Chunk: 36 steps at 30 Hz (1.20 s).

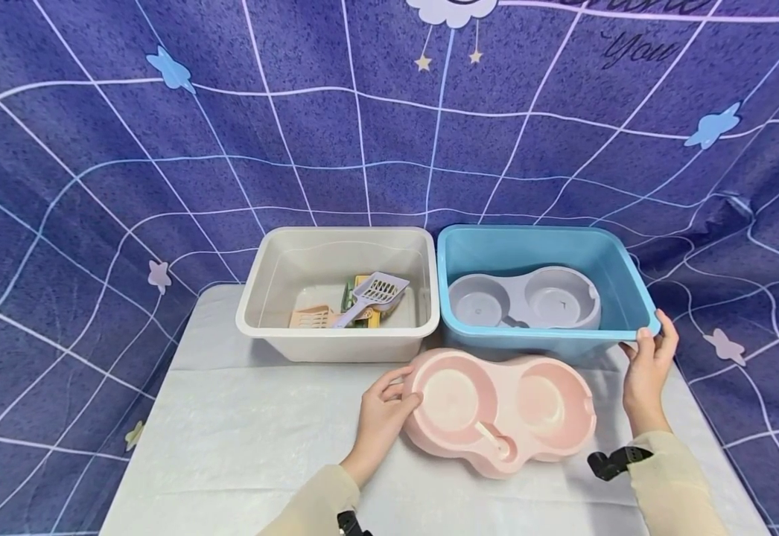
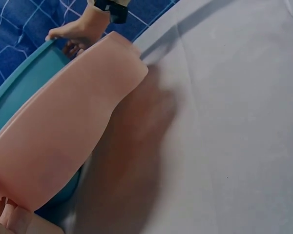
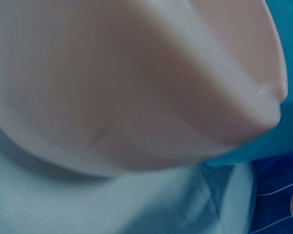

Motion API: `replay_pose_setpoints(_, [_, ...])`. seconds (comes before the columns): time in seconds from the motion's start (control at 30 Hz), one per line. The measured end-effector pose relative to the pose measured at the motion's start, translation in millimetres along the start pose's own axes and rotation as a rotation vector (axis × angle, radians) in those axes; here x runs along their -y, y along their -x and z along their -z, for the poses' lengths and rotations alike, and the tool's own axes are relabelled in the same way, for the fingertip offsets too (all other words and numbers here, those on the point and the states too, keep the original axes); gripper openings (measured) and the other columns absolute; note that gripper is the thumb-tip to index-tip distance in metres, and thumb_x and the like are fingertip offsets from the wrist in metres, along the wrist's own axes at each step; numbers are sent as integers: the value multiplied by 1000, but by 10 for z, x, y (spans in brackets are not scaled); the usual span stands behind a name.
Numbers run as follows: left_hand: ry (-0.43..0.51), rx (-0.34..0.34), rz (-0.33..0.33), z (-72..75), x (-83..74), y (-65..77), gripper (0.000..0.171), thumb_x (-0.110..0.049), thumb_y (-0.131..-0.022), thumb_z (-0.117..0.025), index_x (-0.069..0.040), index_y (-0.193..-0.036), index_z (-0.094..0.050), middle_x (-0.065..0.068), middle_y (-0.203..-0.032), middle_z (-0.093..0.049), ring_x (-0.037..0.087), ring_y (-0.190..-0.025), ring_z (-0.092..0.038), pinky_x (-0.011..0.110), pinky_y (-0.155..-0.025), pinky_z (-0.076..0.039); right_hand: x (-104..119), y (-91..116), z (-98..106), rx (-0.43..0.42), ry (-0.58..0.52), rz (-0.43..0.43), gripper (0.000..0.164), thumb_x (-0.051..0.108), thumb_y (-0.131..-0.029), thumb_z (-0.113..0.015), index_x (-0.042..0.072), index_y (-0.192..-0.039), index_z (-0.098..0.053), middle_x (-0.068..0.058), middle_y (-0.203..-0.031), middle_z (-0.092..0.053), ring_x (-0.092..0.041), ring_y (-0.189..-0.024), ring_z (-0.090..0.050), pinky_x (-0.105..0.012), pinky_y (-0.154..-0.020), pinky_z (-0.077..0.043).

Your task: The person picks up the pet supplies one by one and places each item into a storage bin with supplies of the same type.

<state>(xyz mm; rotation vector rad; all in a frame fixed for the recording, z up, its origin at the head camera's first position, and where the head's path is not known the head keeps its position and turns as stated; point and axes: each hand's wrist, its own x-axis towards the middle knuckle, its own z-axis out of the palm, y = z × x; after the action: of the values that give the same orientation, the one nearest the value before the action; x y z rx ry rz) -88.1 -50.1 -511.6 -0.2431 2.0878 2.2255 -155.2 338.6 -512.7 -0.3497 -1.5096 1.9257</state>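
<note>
My left hand grips the left end of a pink double pet bowl, thumb on the near side and fingers behind. The bowl is held above the table, its shadow falling beneath it in the left wrist view. A pale stick-like piece lies in the small recess at its near edge. With its fingers at the front right corner, my right hand holds the rim of a blue bin. Inside that bin sits a lavender-grey double pet bowl.
A light grey bin stands left of the blue one. It contains a lavender litter scoop, a peach scoop and some yellow and green items. Both bins rest on a white-covered table, backed by a purple-blue patterned curtain.
</note>
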Motion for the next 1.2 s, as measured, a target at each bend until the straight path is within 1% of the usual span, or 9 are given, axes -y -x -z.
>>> replay_pose_setpoints(0.27, [22, 5, 2, 161, -76, 61, 48, 4, -79, -70, -2, -126, -65, 16, -92, -72, 15, -75, -69, 24, -70, -57, 6, 7, -4, -6, -21, -2, 41, 8, -102, -47, 16, -143, -44, -5, -129, -44, -18, -110, -48, -17, -79, -48])
replay_pose_setpoints(0.47, [28, 8, 24, 268, -170, 125, 49, 4, -79, -71, -3, -128, -64, 15, -94, -71, 17, -79, -70, 25, -71, -57, 2, 7, 0, -6, -28, 2, 41, 8, -102, -47, 16, -142, -45, -6, -129, -44, -18, -110, -48, -17, -79, -49])
replay_pose_setpoints(0.57, [30, 5, 26, 303, -220, 156, 50, 4, -79, -71, -4, -128, -64, 16, -94, -71, 18, -79, -71, 25, -70, -57, -1, 5, 5, -7, -19, 2, 41, 9, -102, -48, 17, -142, -45, -6, -129, -44, -19, -111, -48, -18, -80, -48])
replay_pose_setpoints(0.8, [15, -21, 37, 390, -295, 219, 51, 5, -77, -70, -7, -126, -65, 14, -91, -71, 12, -64, -66, 20, -59, -51, 4, 6, -5, -6, -3, 0, 42, 10, -102, -48, 17, -143, -45, -6, -130, -43, -18, -111, -48, -18, -81, -48])
replay_pose_setpoints(1.0, [17, -22, 44, 443, -407, 282, 51, 5, -79, -70, -5, -129, -63, 16, -98, -71, 14, -69, -68, 21, -61, -53, -6, 5, -1, -7, 22, 0, 42, 11, -102, -48, 18, -144, -44, -5, -131, -43, -18, -112, -48, -18, -81, -48])
replay_pose_setpoints(1.2, [42, -8, 54, 476, -515, 326, 53, 5, -78, -69, -6, -129, -62, 15, -98, -71, 15, -71, -69, 21, -61, -54, 0, 11, 0, -1, 43, 4, 42, 13, -103, -47, 18, -145, -42, -4, -131, -42, -18, -114, -48, -18, -82, -47])
